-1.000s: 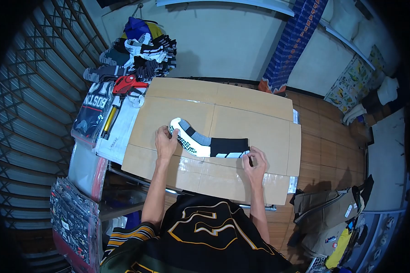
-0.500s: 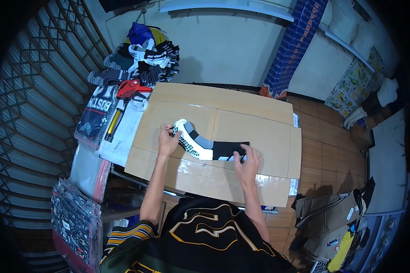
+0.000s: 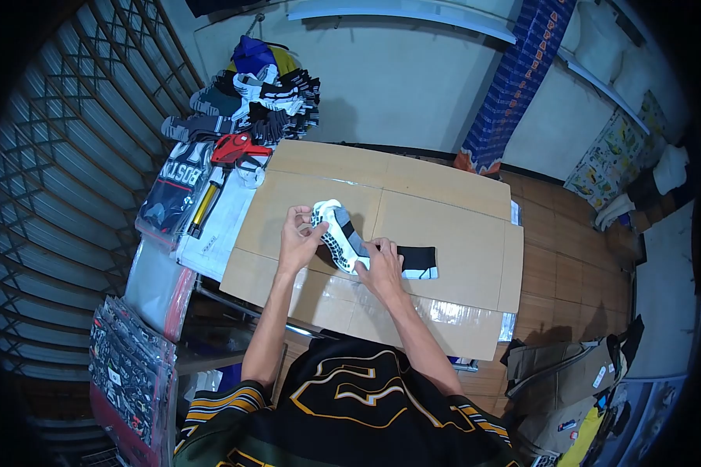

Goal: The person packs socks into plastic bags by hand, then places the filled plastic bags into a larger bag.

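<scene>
A white, grey and black sock (image 3: 343, 237) with dark grip dots on its sole lies across the cardboard-topped table (image 3: 444, 210). At the toe end, my left hand (image 3: 299, 237) pinches the sock's edge between thumb and fingers. My right hand (image 3: 383, 272) grips the sock around the ankle, fingers over the top and thumb on the near side. The black cuff extends to the right beyond my right hand, lying flat on the cardboard. Part of the ankle is hidden under my fingers.
Left of the cardboard are a red tagging-gun-like tool (image 3: 237, 148), a yellow-and-black tool (image 3: 204, 208) and a bagged Boston jersey (image 3: 173, 191). Piled socks (image 3: 269, 101) stand behind them. Bagged garments (image 3: 128, 373) hang at lower left. Folded cardboard (image 3: 557, 373) stands at right.
My right hand has moved left from the cuff to the sock's ankle and closed on it. My left hand stays at the toe, which is tilted slightly more. The view has shifted a little.
</scene>
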Tool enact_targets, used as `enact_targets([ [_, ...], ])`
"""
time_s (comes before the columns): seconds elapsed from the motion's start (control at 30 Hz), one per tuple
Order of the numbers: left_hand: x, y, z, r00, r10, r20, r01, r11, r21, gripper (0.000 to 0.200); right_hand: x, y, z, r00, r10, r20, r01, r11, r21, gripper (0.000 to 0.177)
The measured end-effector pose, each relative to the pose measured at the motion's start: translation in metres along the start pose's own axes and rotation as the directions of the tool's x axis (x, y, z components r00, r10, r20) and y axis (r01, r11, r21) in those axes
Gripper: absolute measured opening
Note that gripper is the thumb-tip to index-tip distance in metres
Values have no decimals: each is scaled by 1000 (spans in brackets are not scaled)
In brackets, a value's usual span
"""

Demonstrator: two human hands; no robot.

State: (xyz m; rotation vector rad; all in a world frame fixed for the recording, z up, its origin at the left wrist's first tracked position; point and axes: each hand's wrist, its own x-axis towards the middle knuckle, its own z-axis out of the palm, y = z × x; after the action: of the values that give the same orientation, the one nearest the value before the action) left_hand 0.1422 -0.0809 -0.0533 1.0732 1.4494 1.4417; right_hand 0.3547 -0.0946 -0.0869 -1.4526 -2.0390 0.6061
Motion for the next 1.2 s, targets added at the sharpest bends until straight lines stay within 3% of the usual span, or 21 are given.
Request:
enact_targets([
  [0.3,-12,28,35,993,32,118,-29,999,-23,49,-6,0,5,999,36,-30,-38,997,-62,50],
  [0.4,-11,29,35,991,56,121,-62,997,38,47,-11,11,-4,993,-37,-114,48,994,97,41],
  [0.47,-13,34,37,990,66,122,-71,997,42,47,-18,15,-25,943,32,-332,77,948,309,31],
  [0.5,-16,37,38,990,75,119,-81,996,44,46,-23,15,-42,903,56,-425,53,969,241,23],
  [0.6,-21,40,42,990,84,117,-95,991,95,45,-37,51,-63,803,198,-562,-115,977,179,24],
  [0.63,-23,40,45,989,80,123,-92,991,94,45,-42,60,-68,802,202,-563,-122,977,177,24],
  [0.7,-26,42,52,981,125,145,-143,982,120,45,-52,73,-74,776,519,-358,-381,839,389,28],
  [0.83,-41,39,78,980,97,172,-112,991,77,41,-63,79,-69,822,484,-301,-341,841,420,28],
  [0.97,-66,19,105,959,165,229,-195,974,115,29,-66,74,-52,808,516,-284,-347,806,479,27],
  [1.03,-78,7,111,929,185,320,-283,913,294,32,-66,66,-52,809,515,-284,-345,807,479,25],
  [1.1,-86,-7,112,814,295,500,-518,757,397,31,-68,63,-52,812,504,-294,-323,808,493,23],
  [1.13,-90,-13,111,789,202,580,-519,725,453,30,-68,64,-52,809,507,-296,-325,807,493,23],
  [1.2,-93,-19,111,779,235,581,-543,715,440,29,-69,66,-53,824,499,-269,-318,799,510,23],
])
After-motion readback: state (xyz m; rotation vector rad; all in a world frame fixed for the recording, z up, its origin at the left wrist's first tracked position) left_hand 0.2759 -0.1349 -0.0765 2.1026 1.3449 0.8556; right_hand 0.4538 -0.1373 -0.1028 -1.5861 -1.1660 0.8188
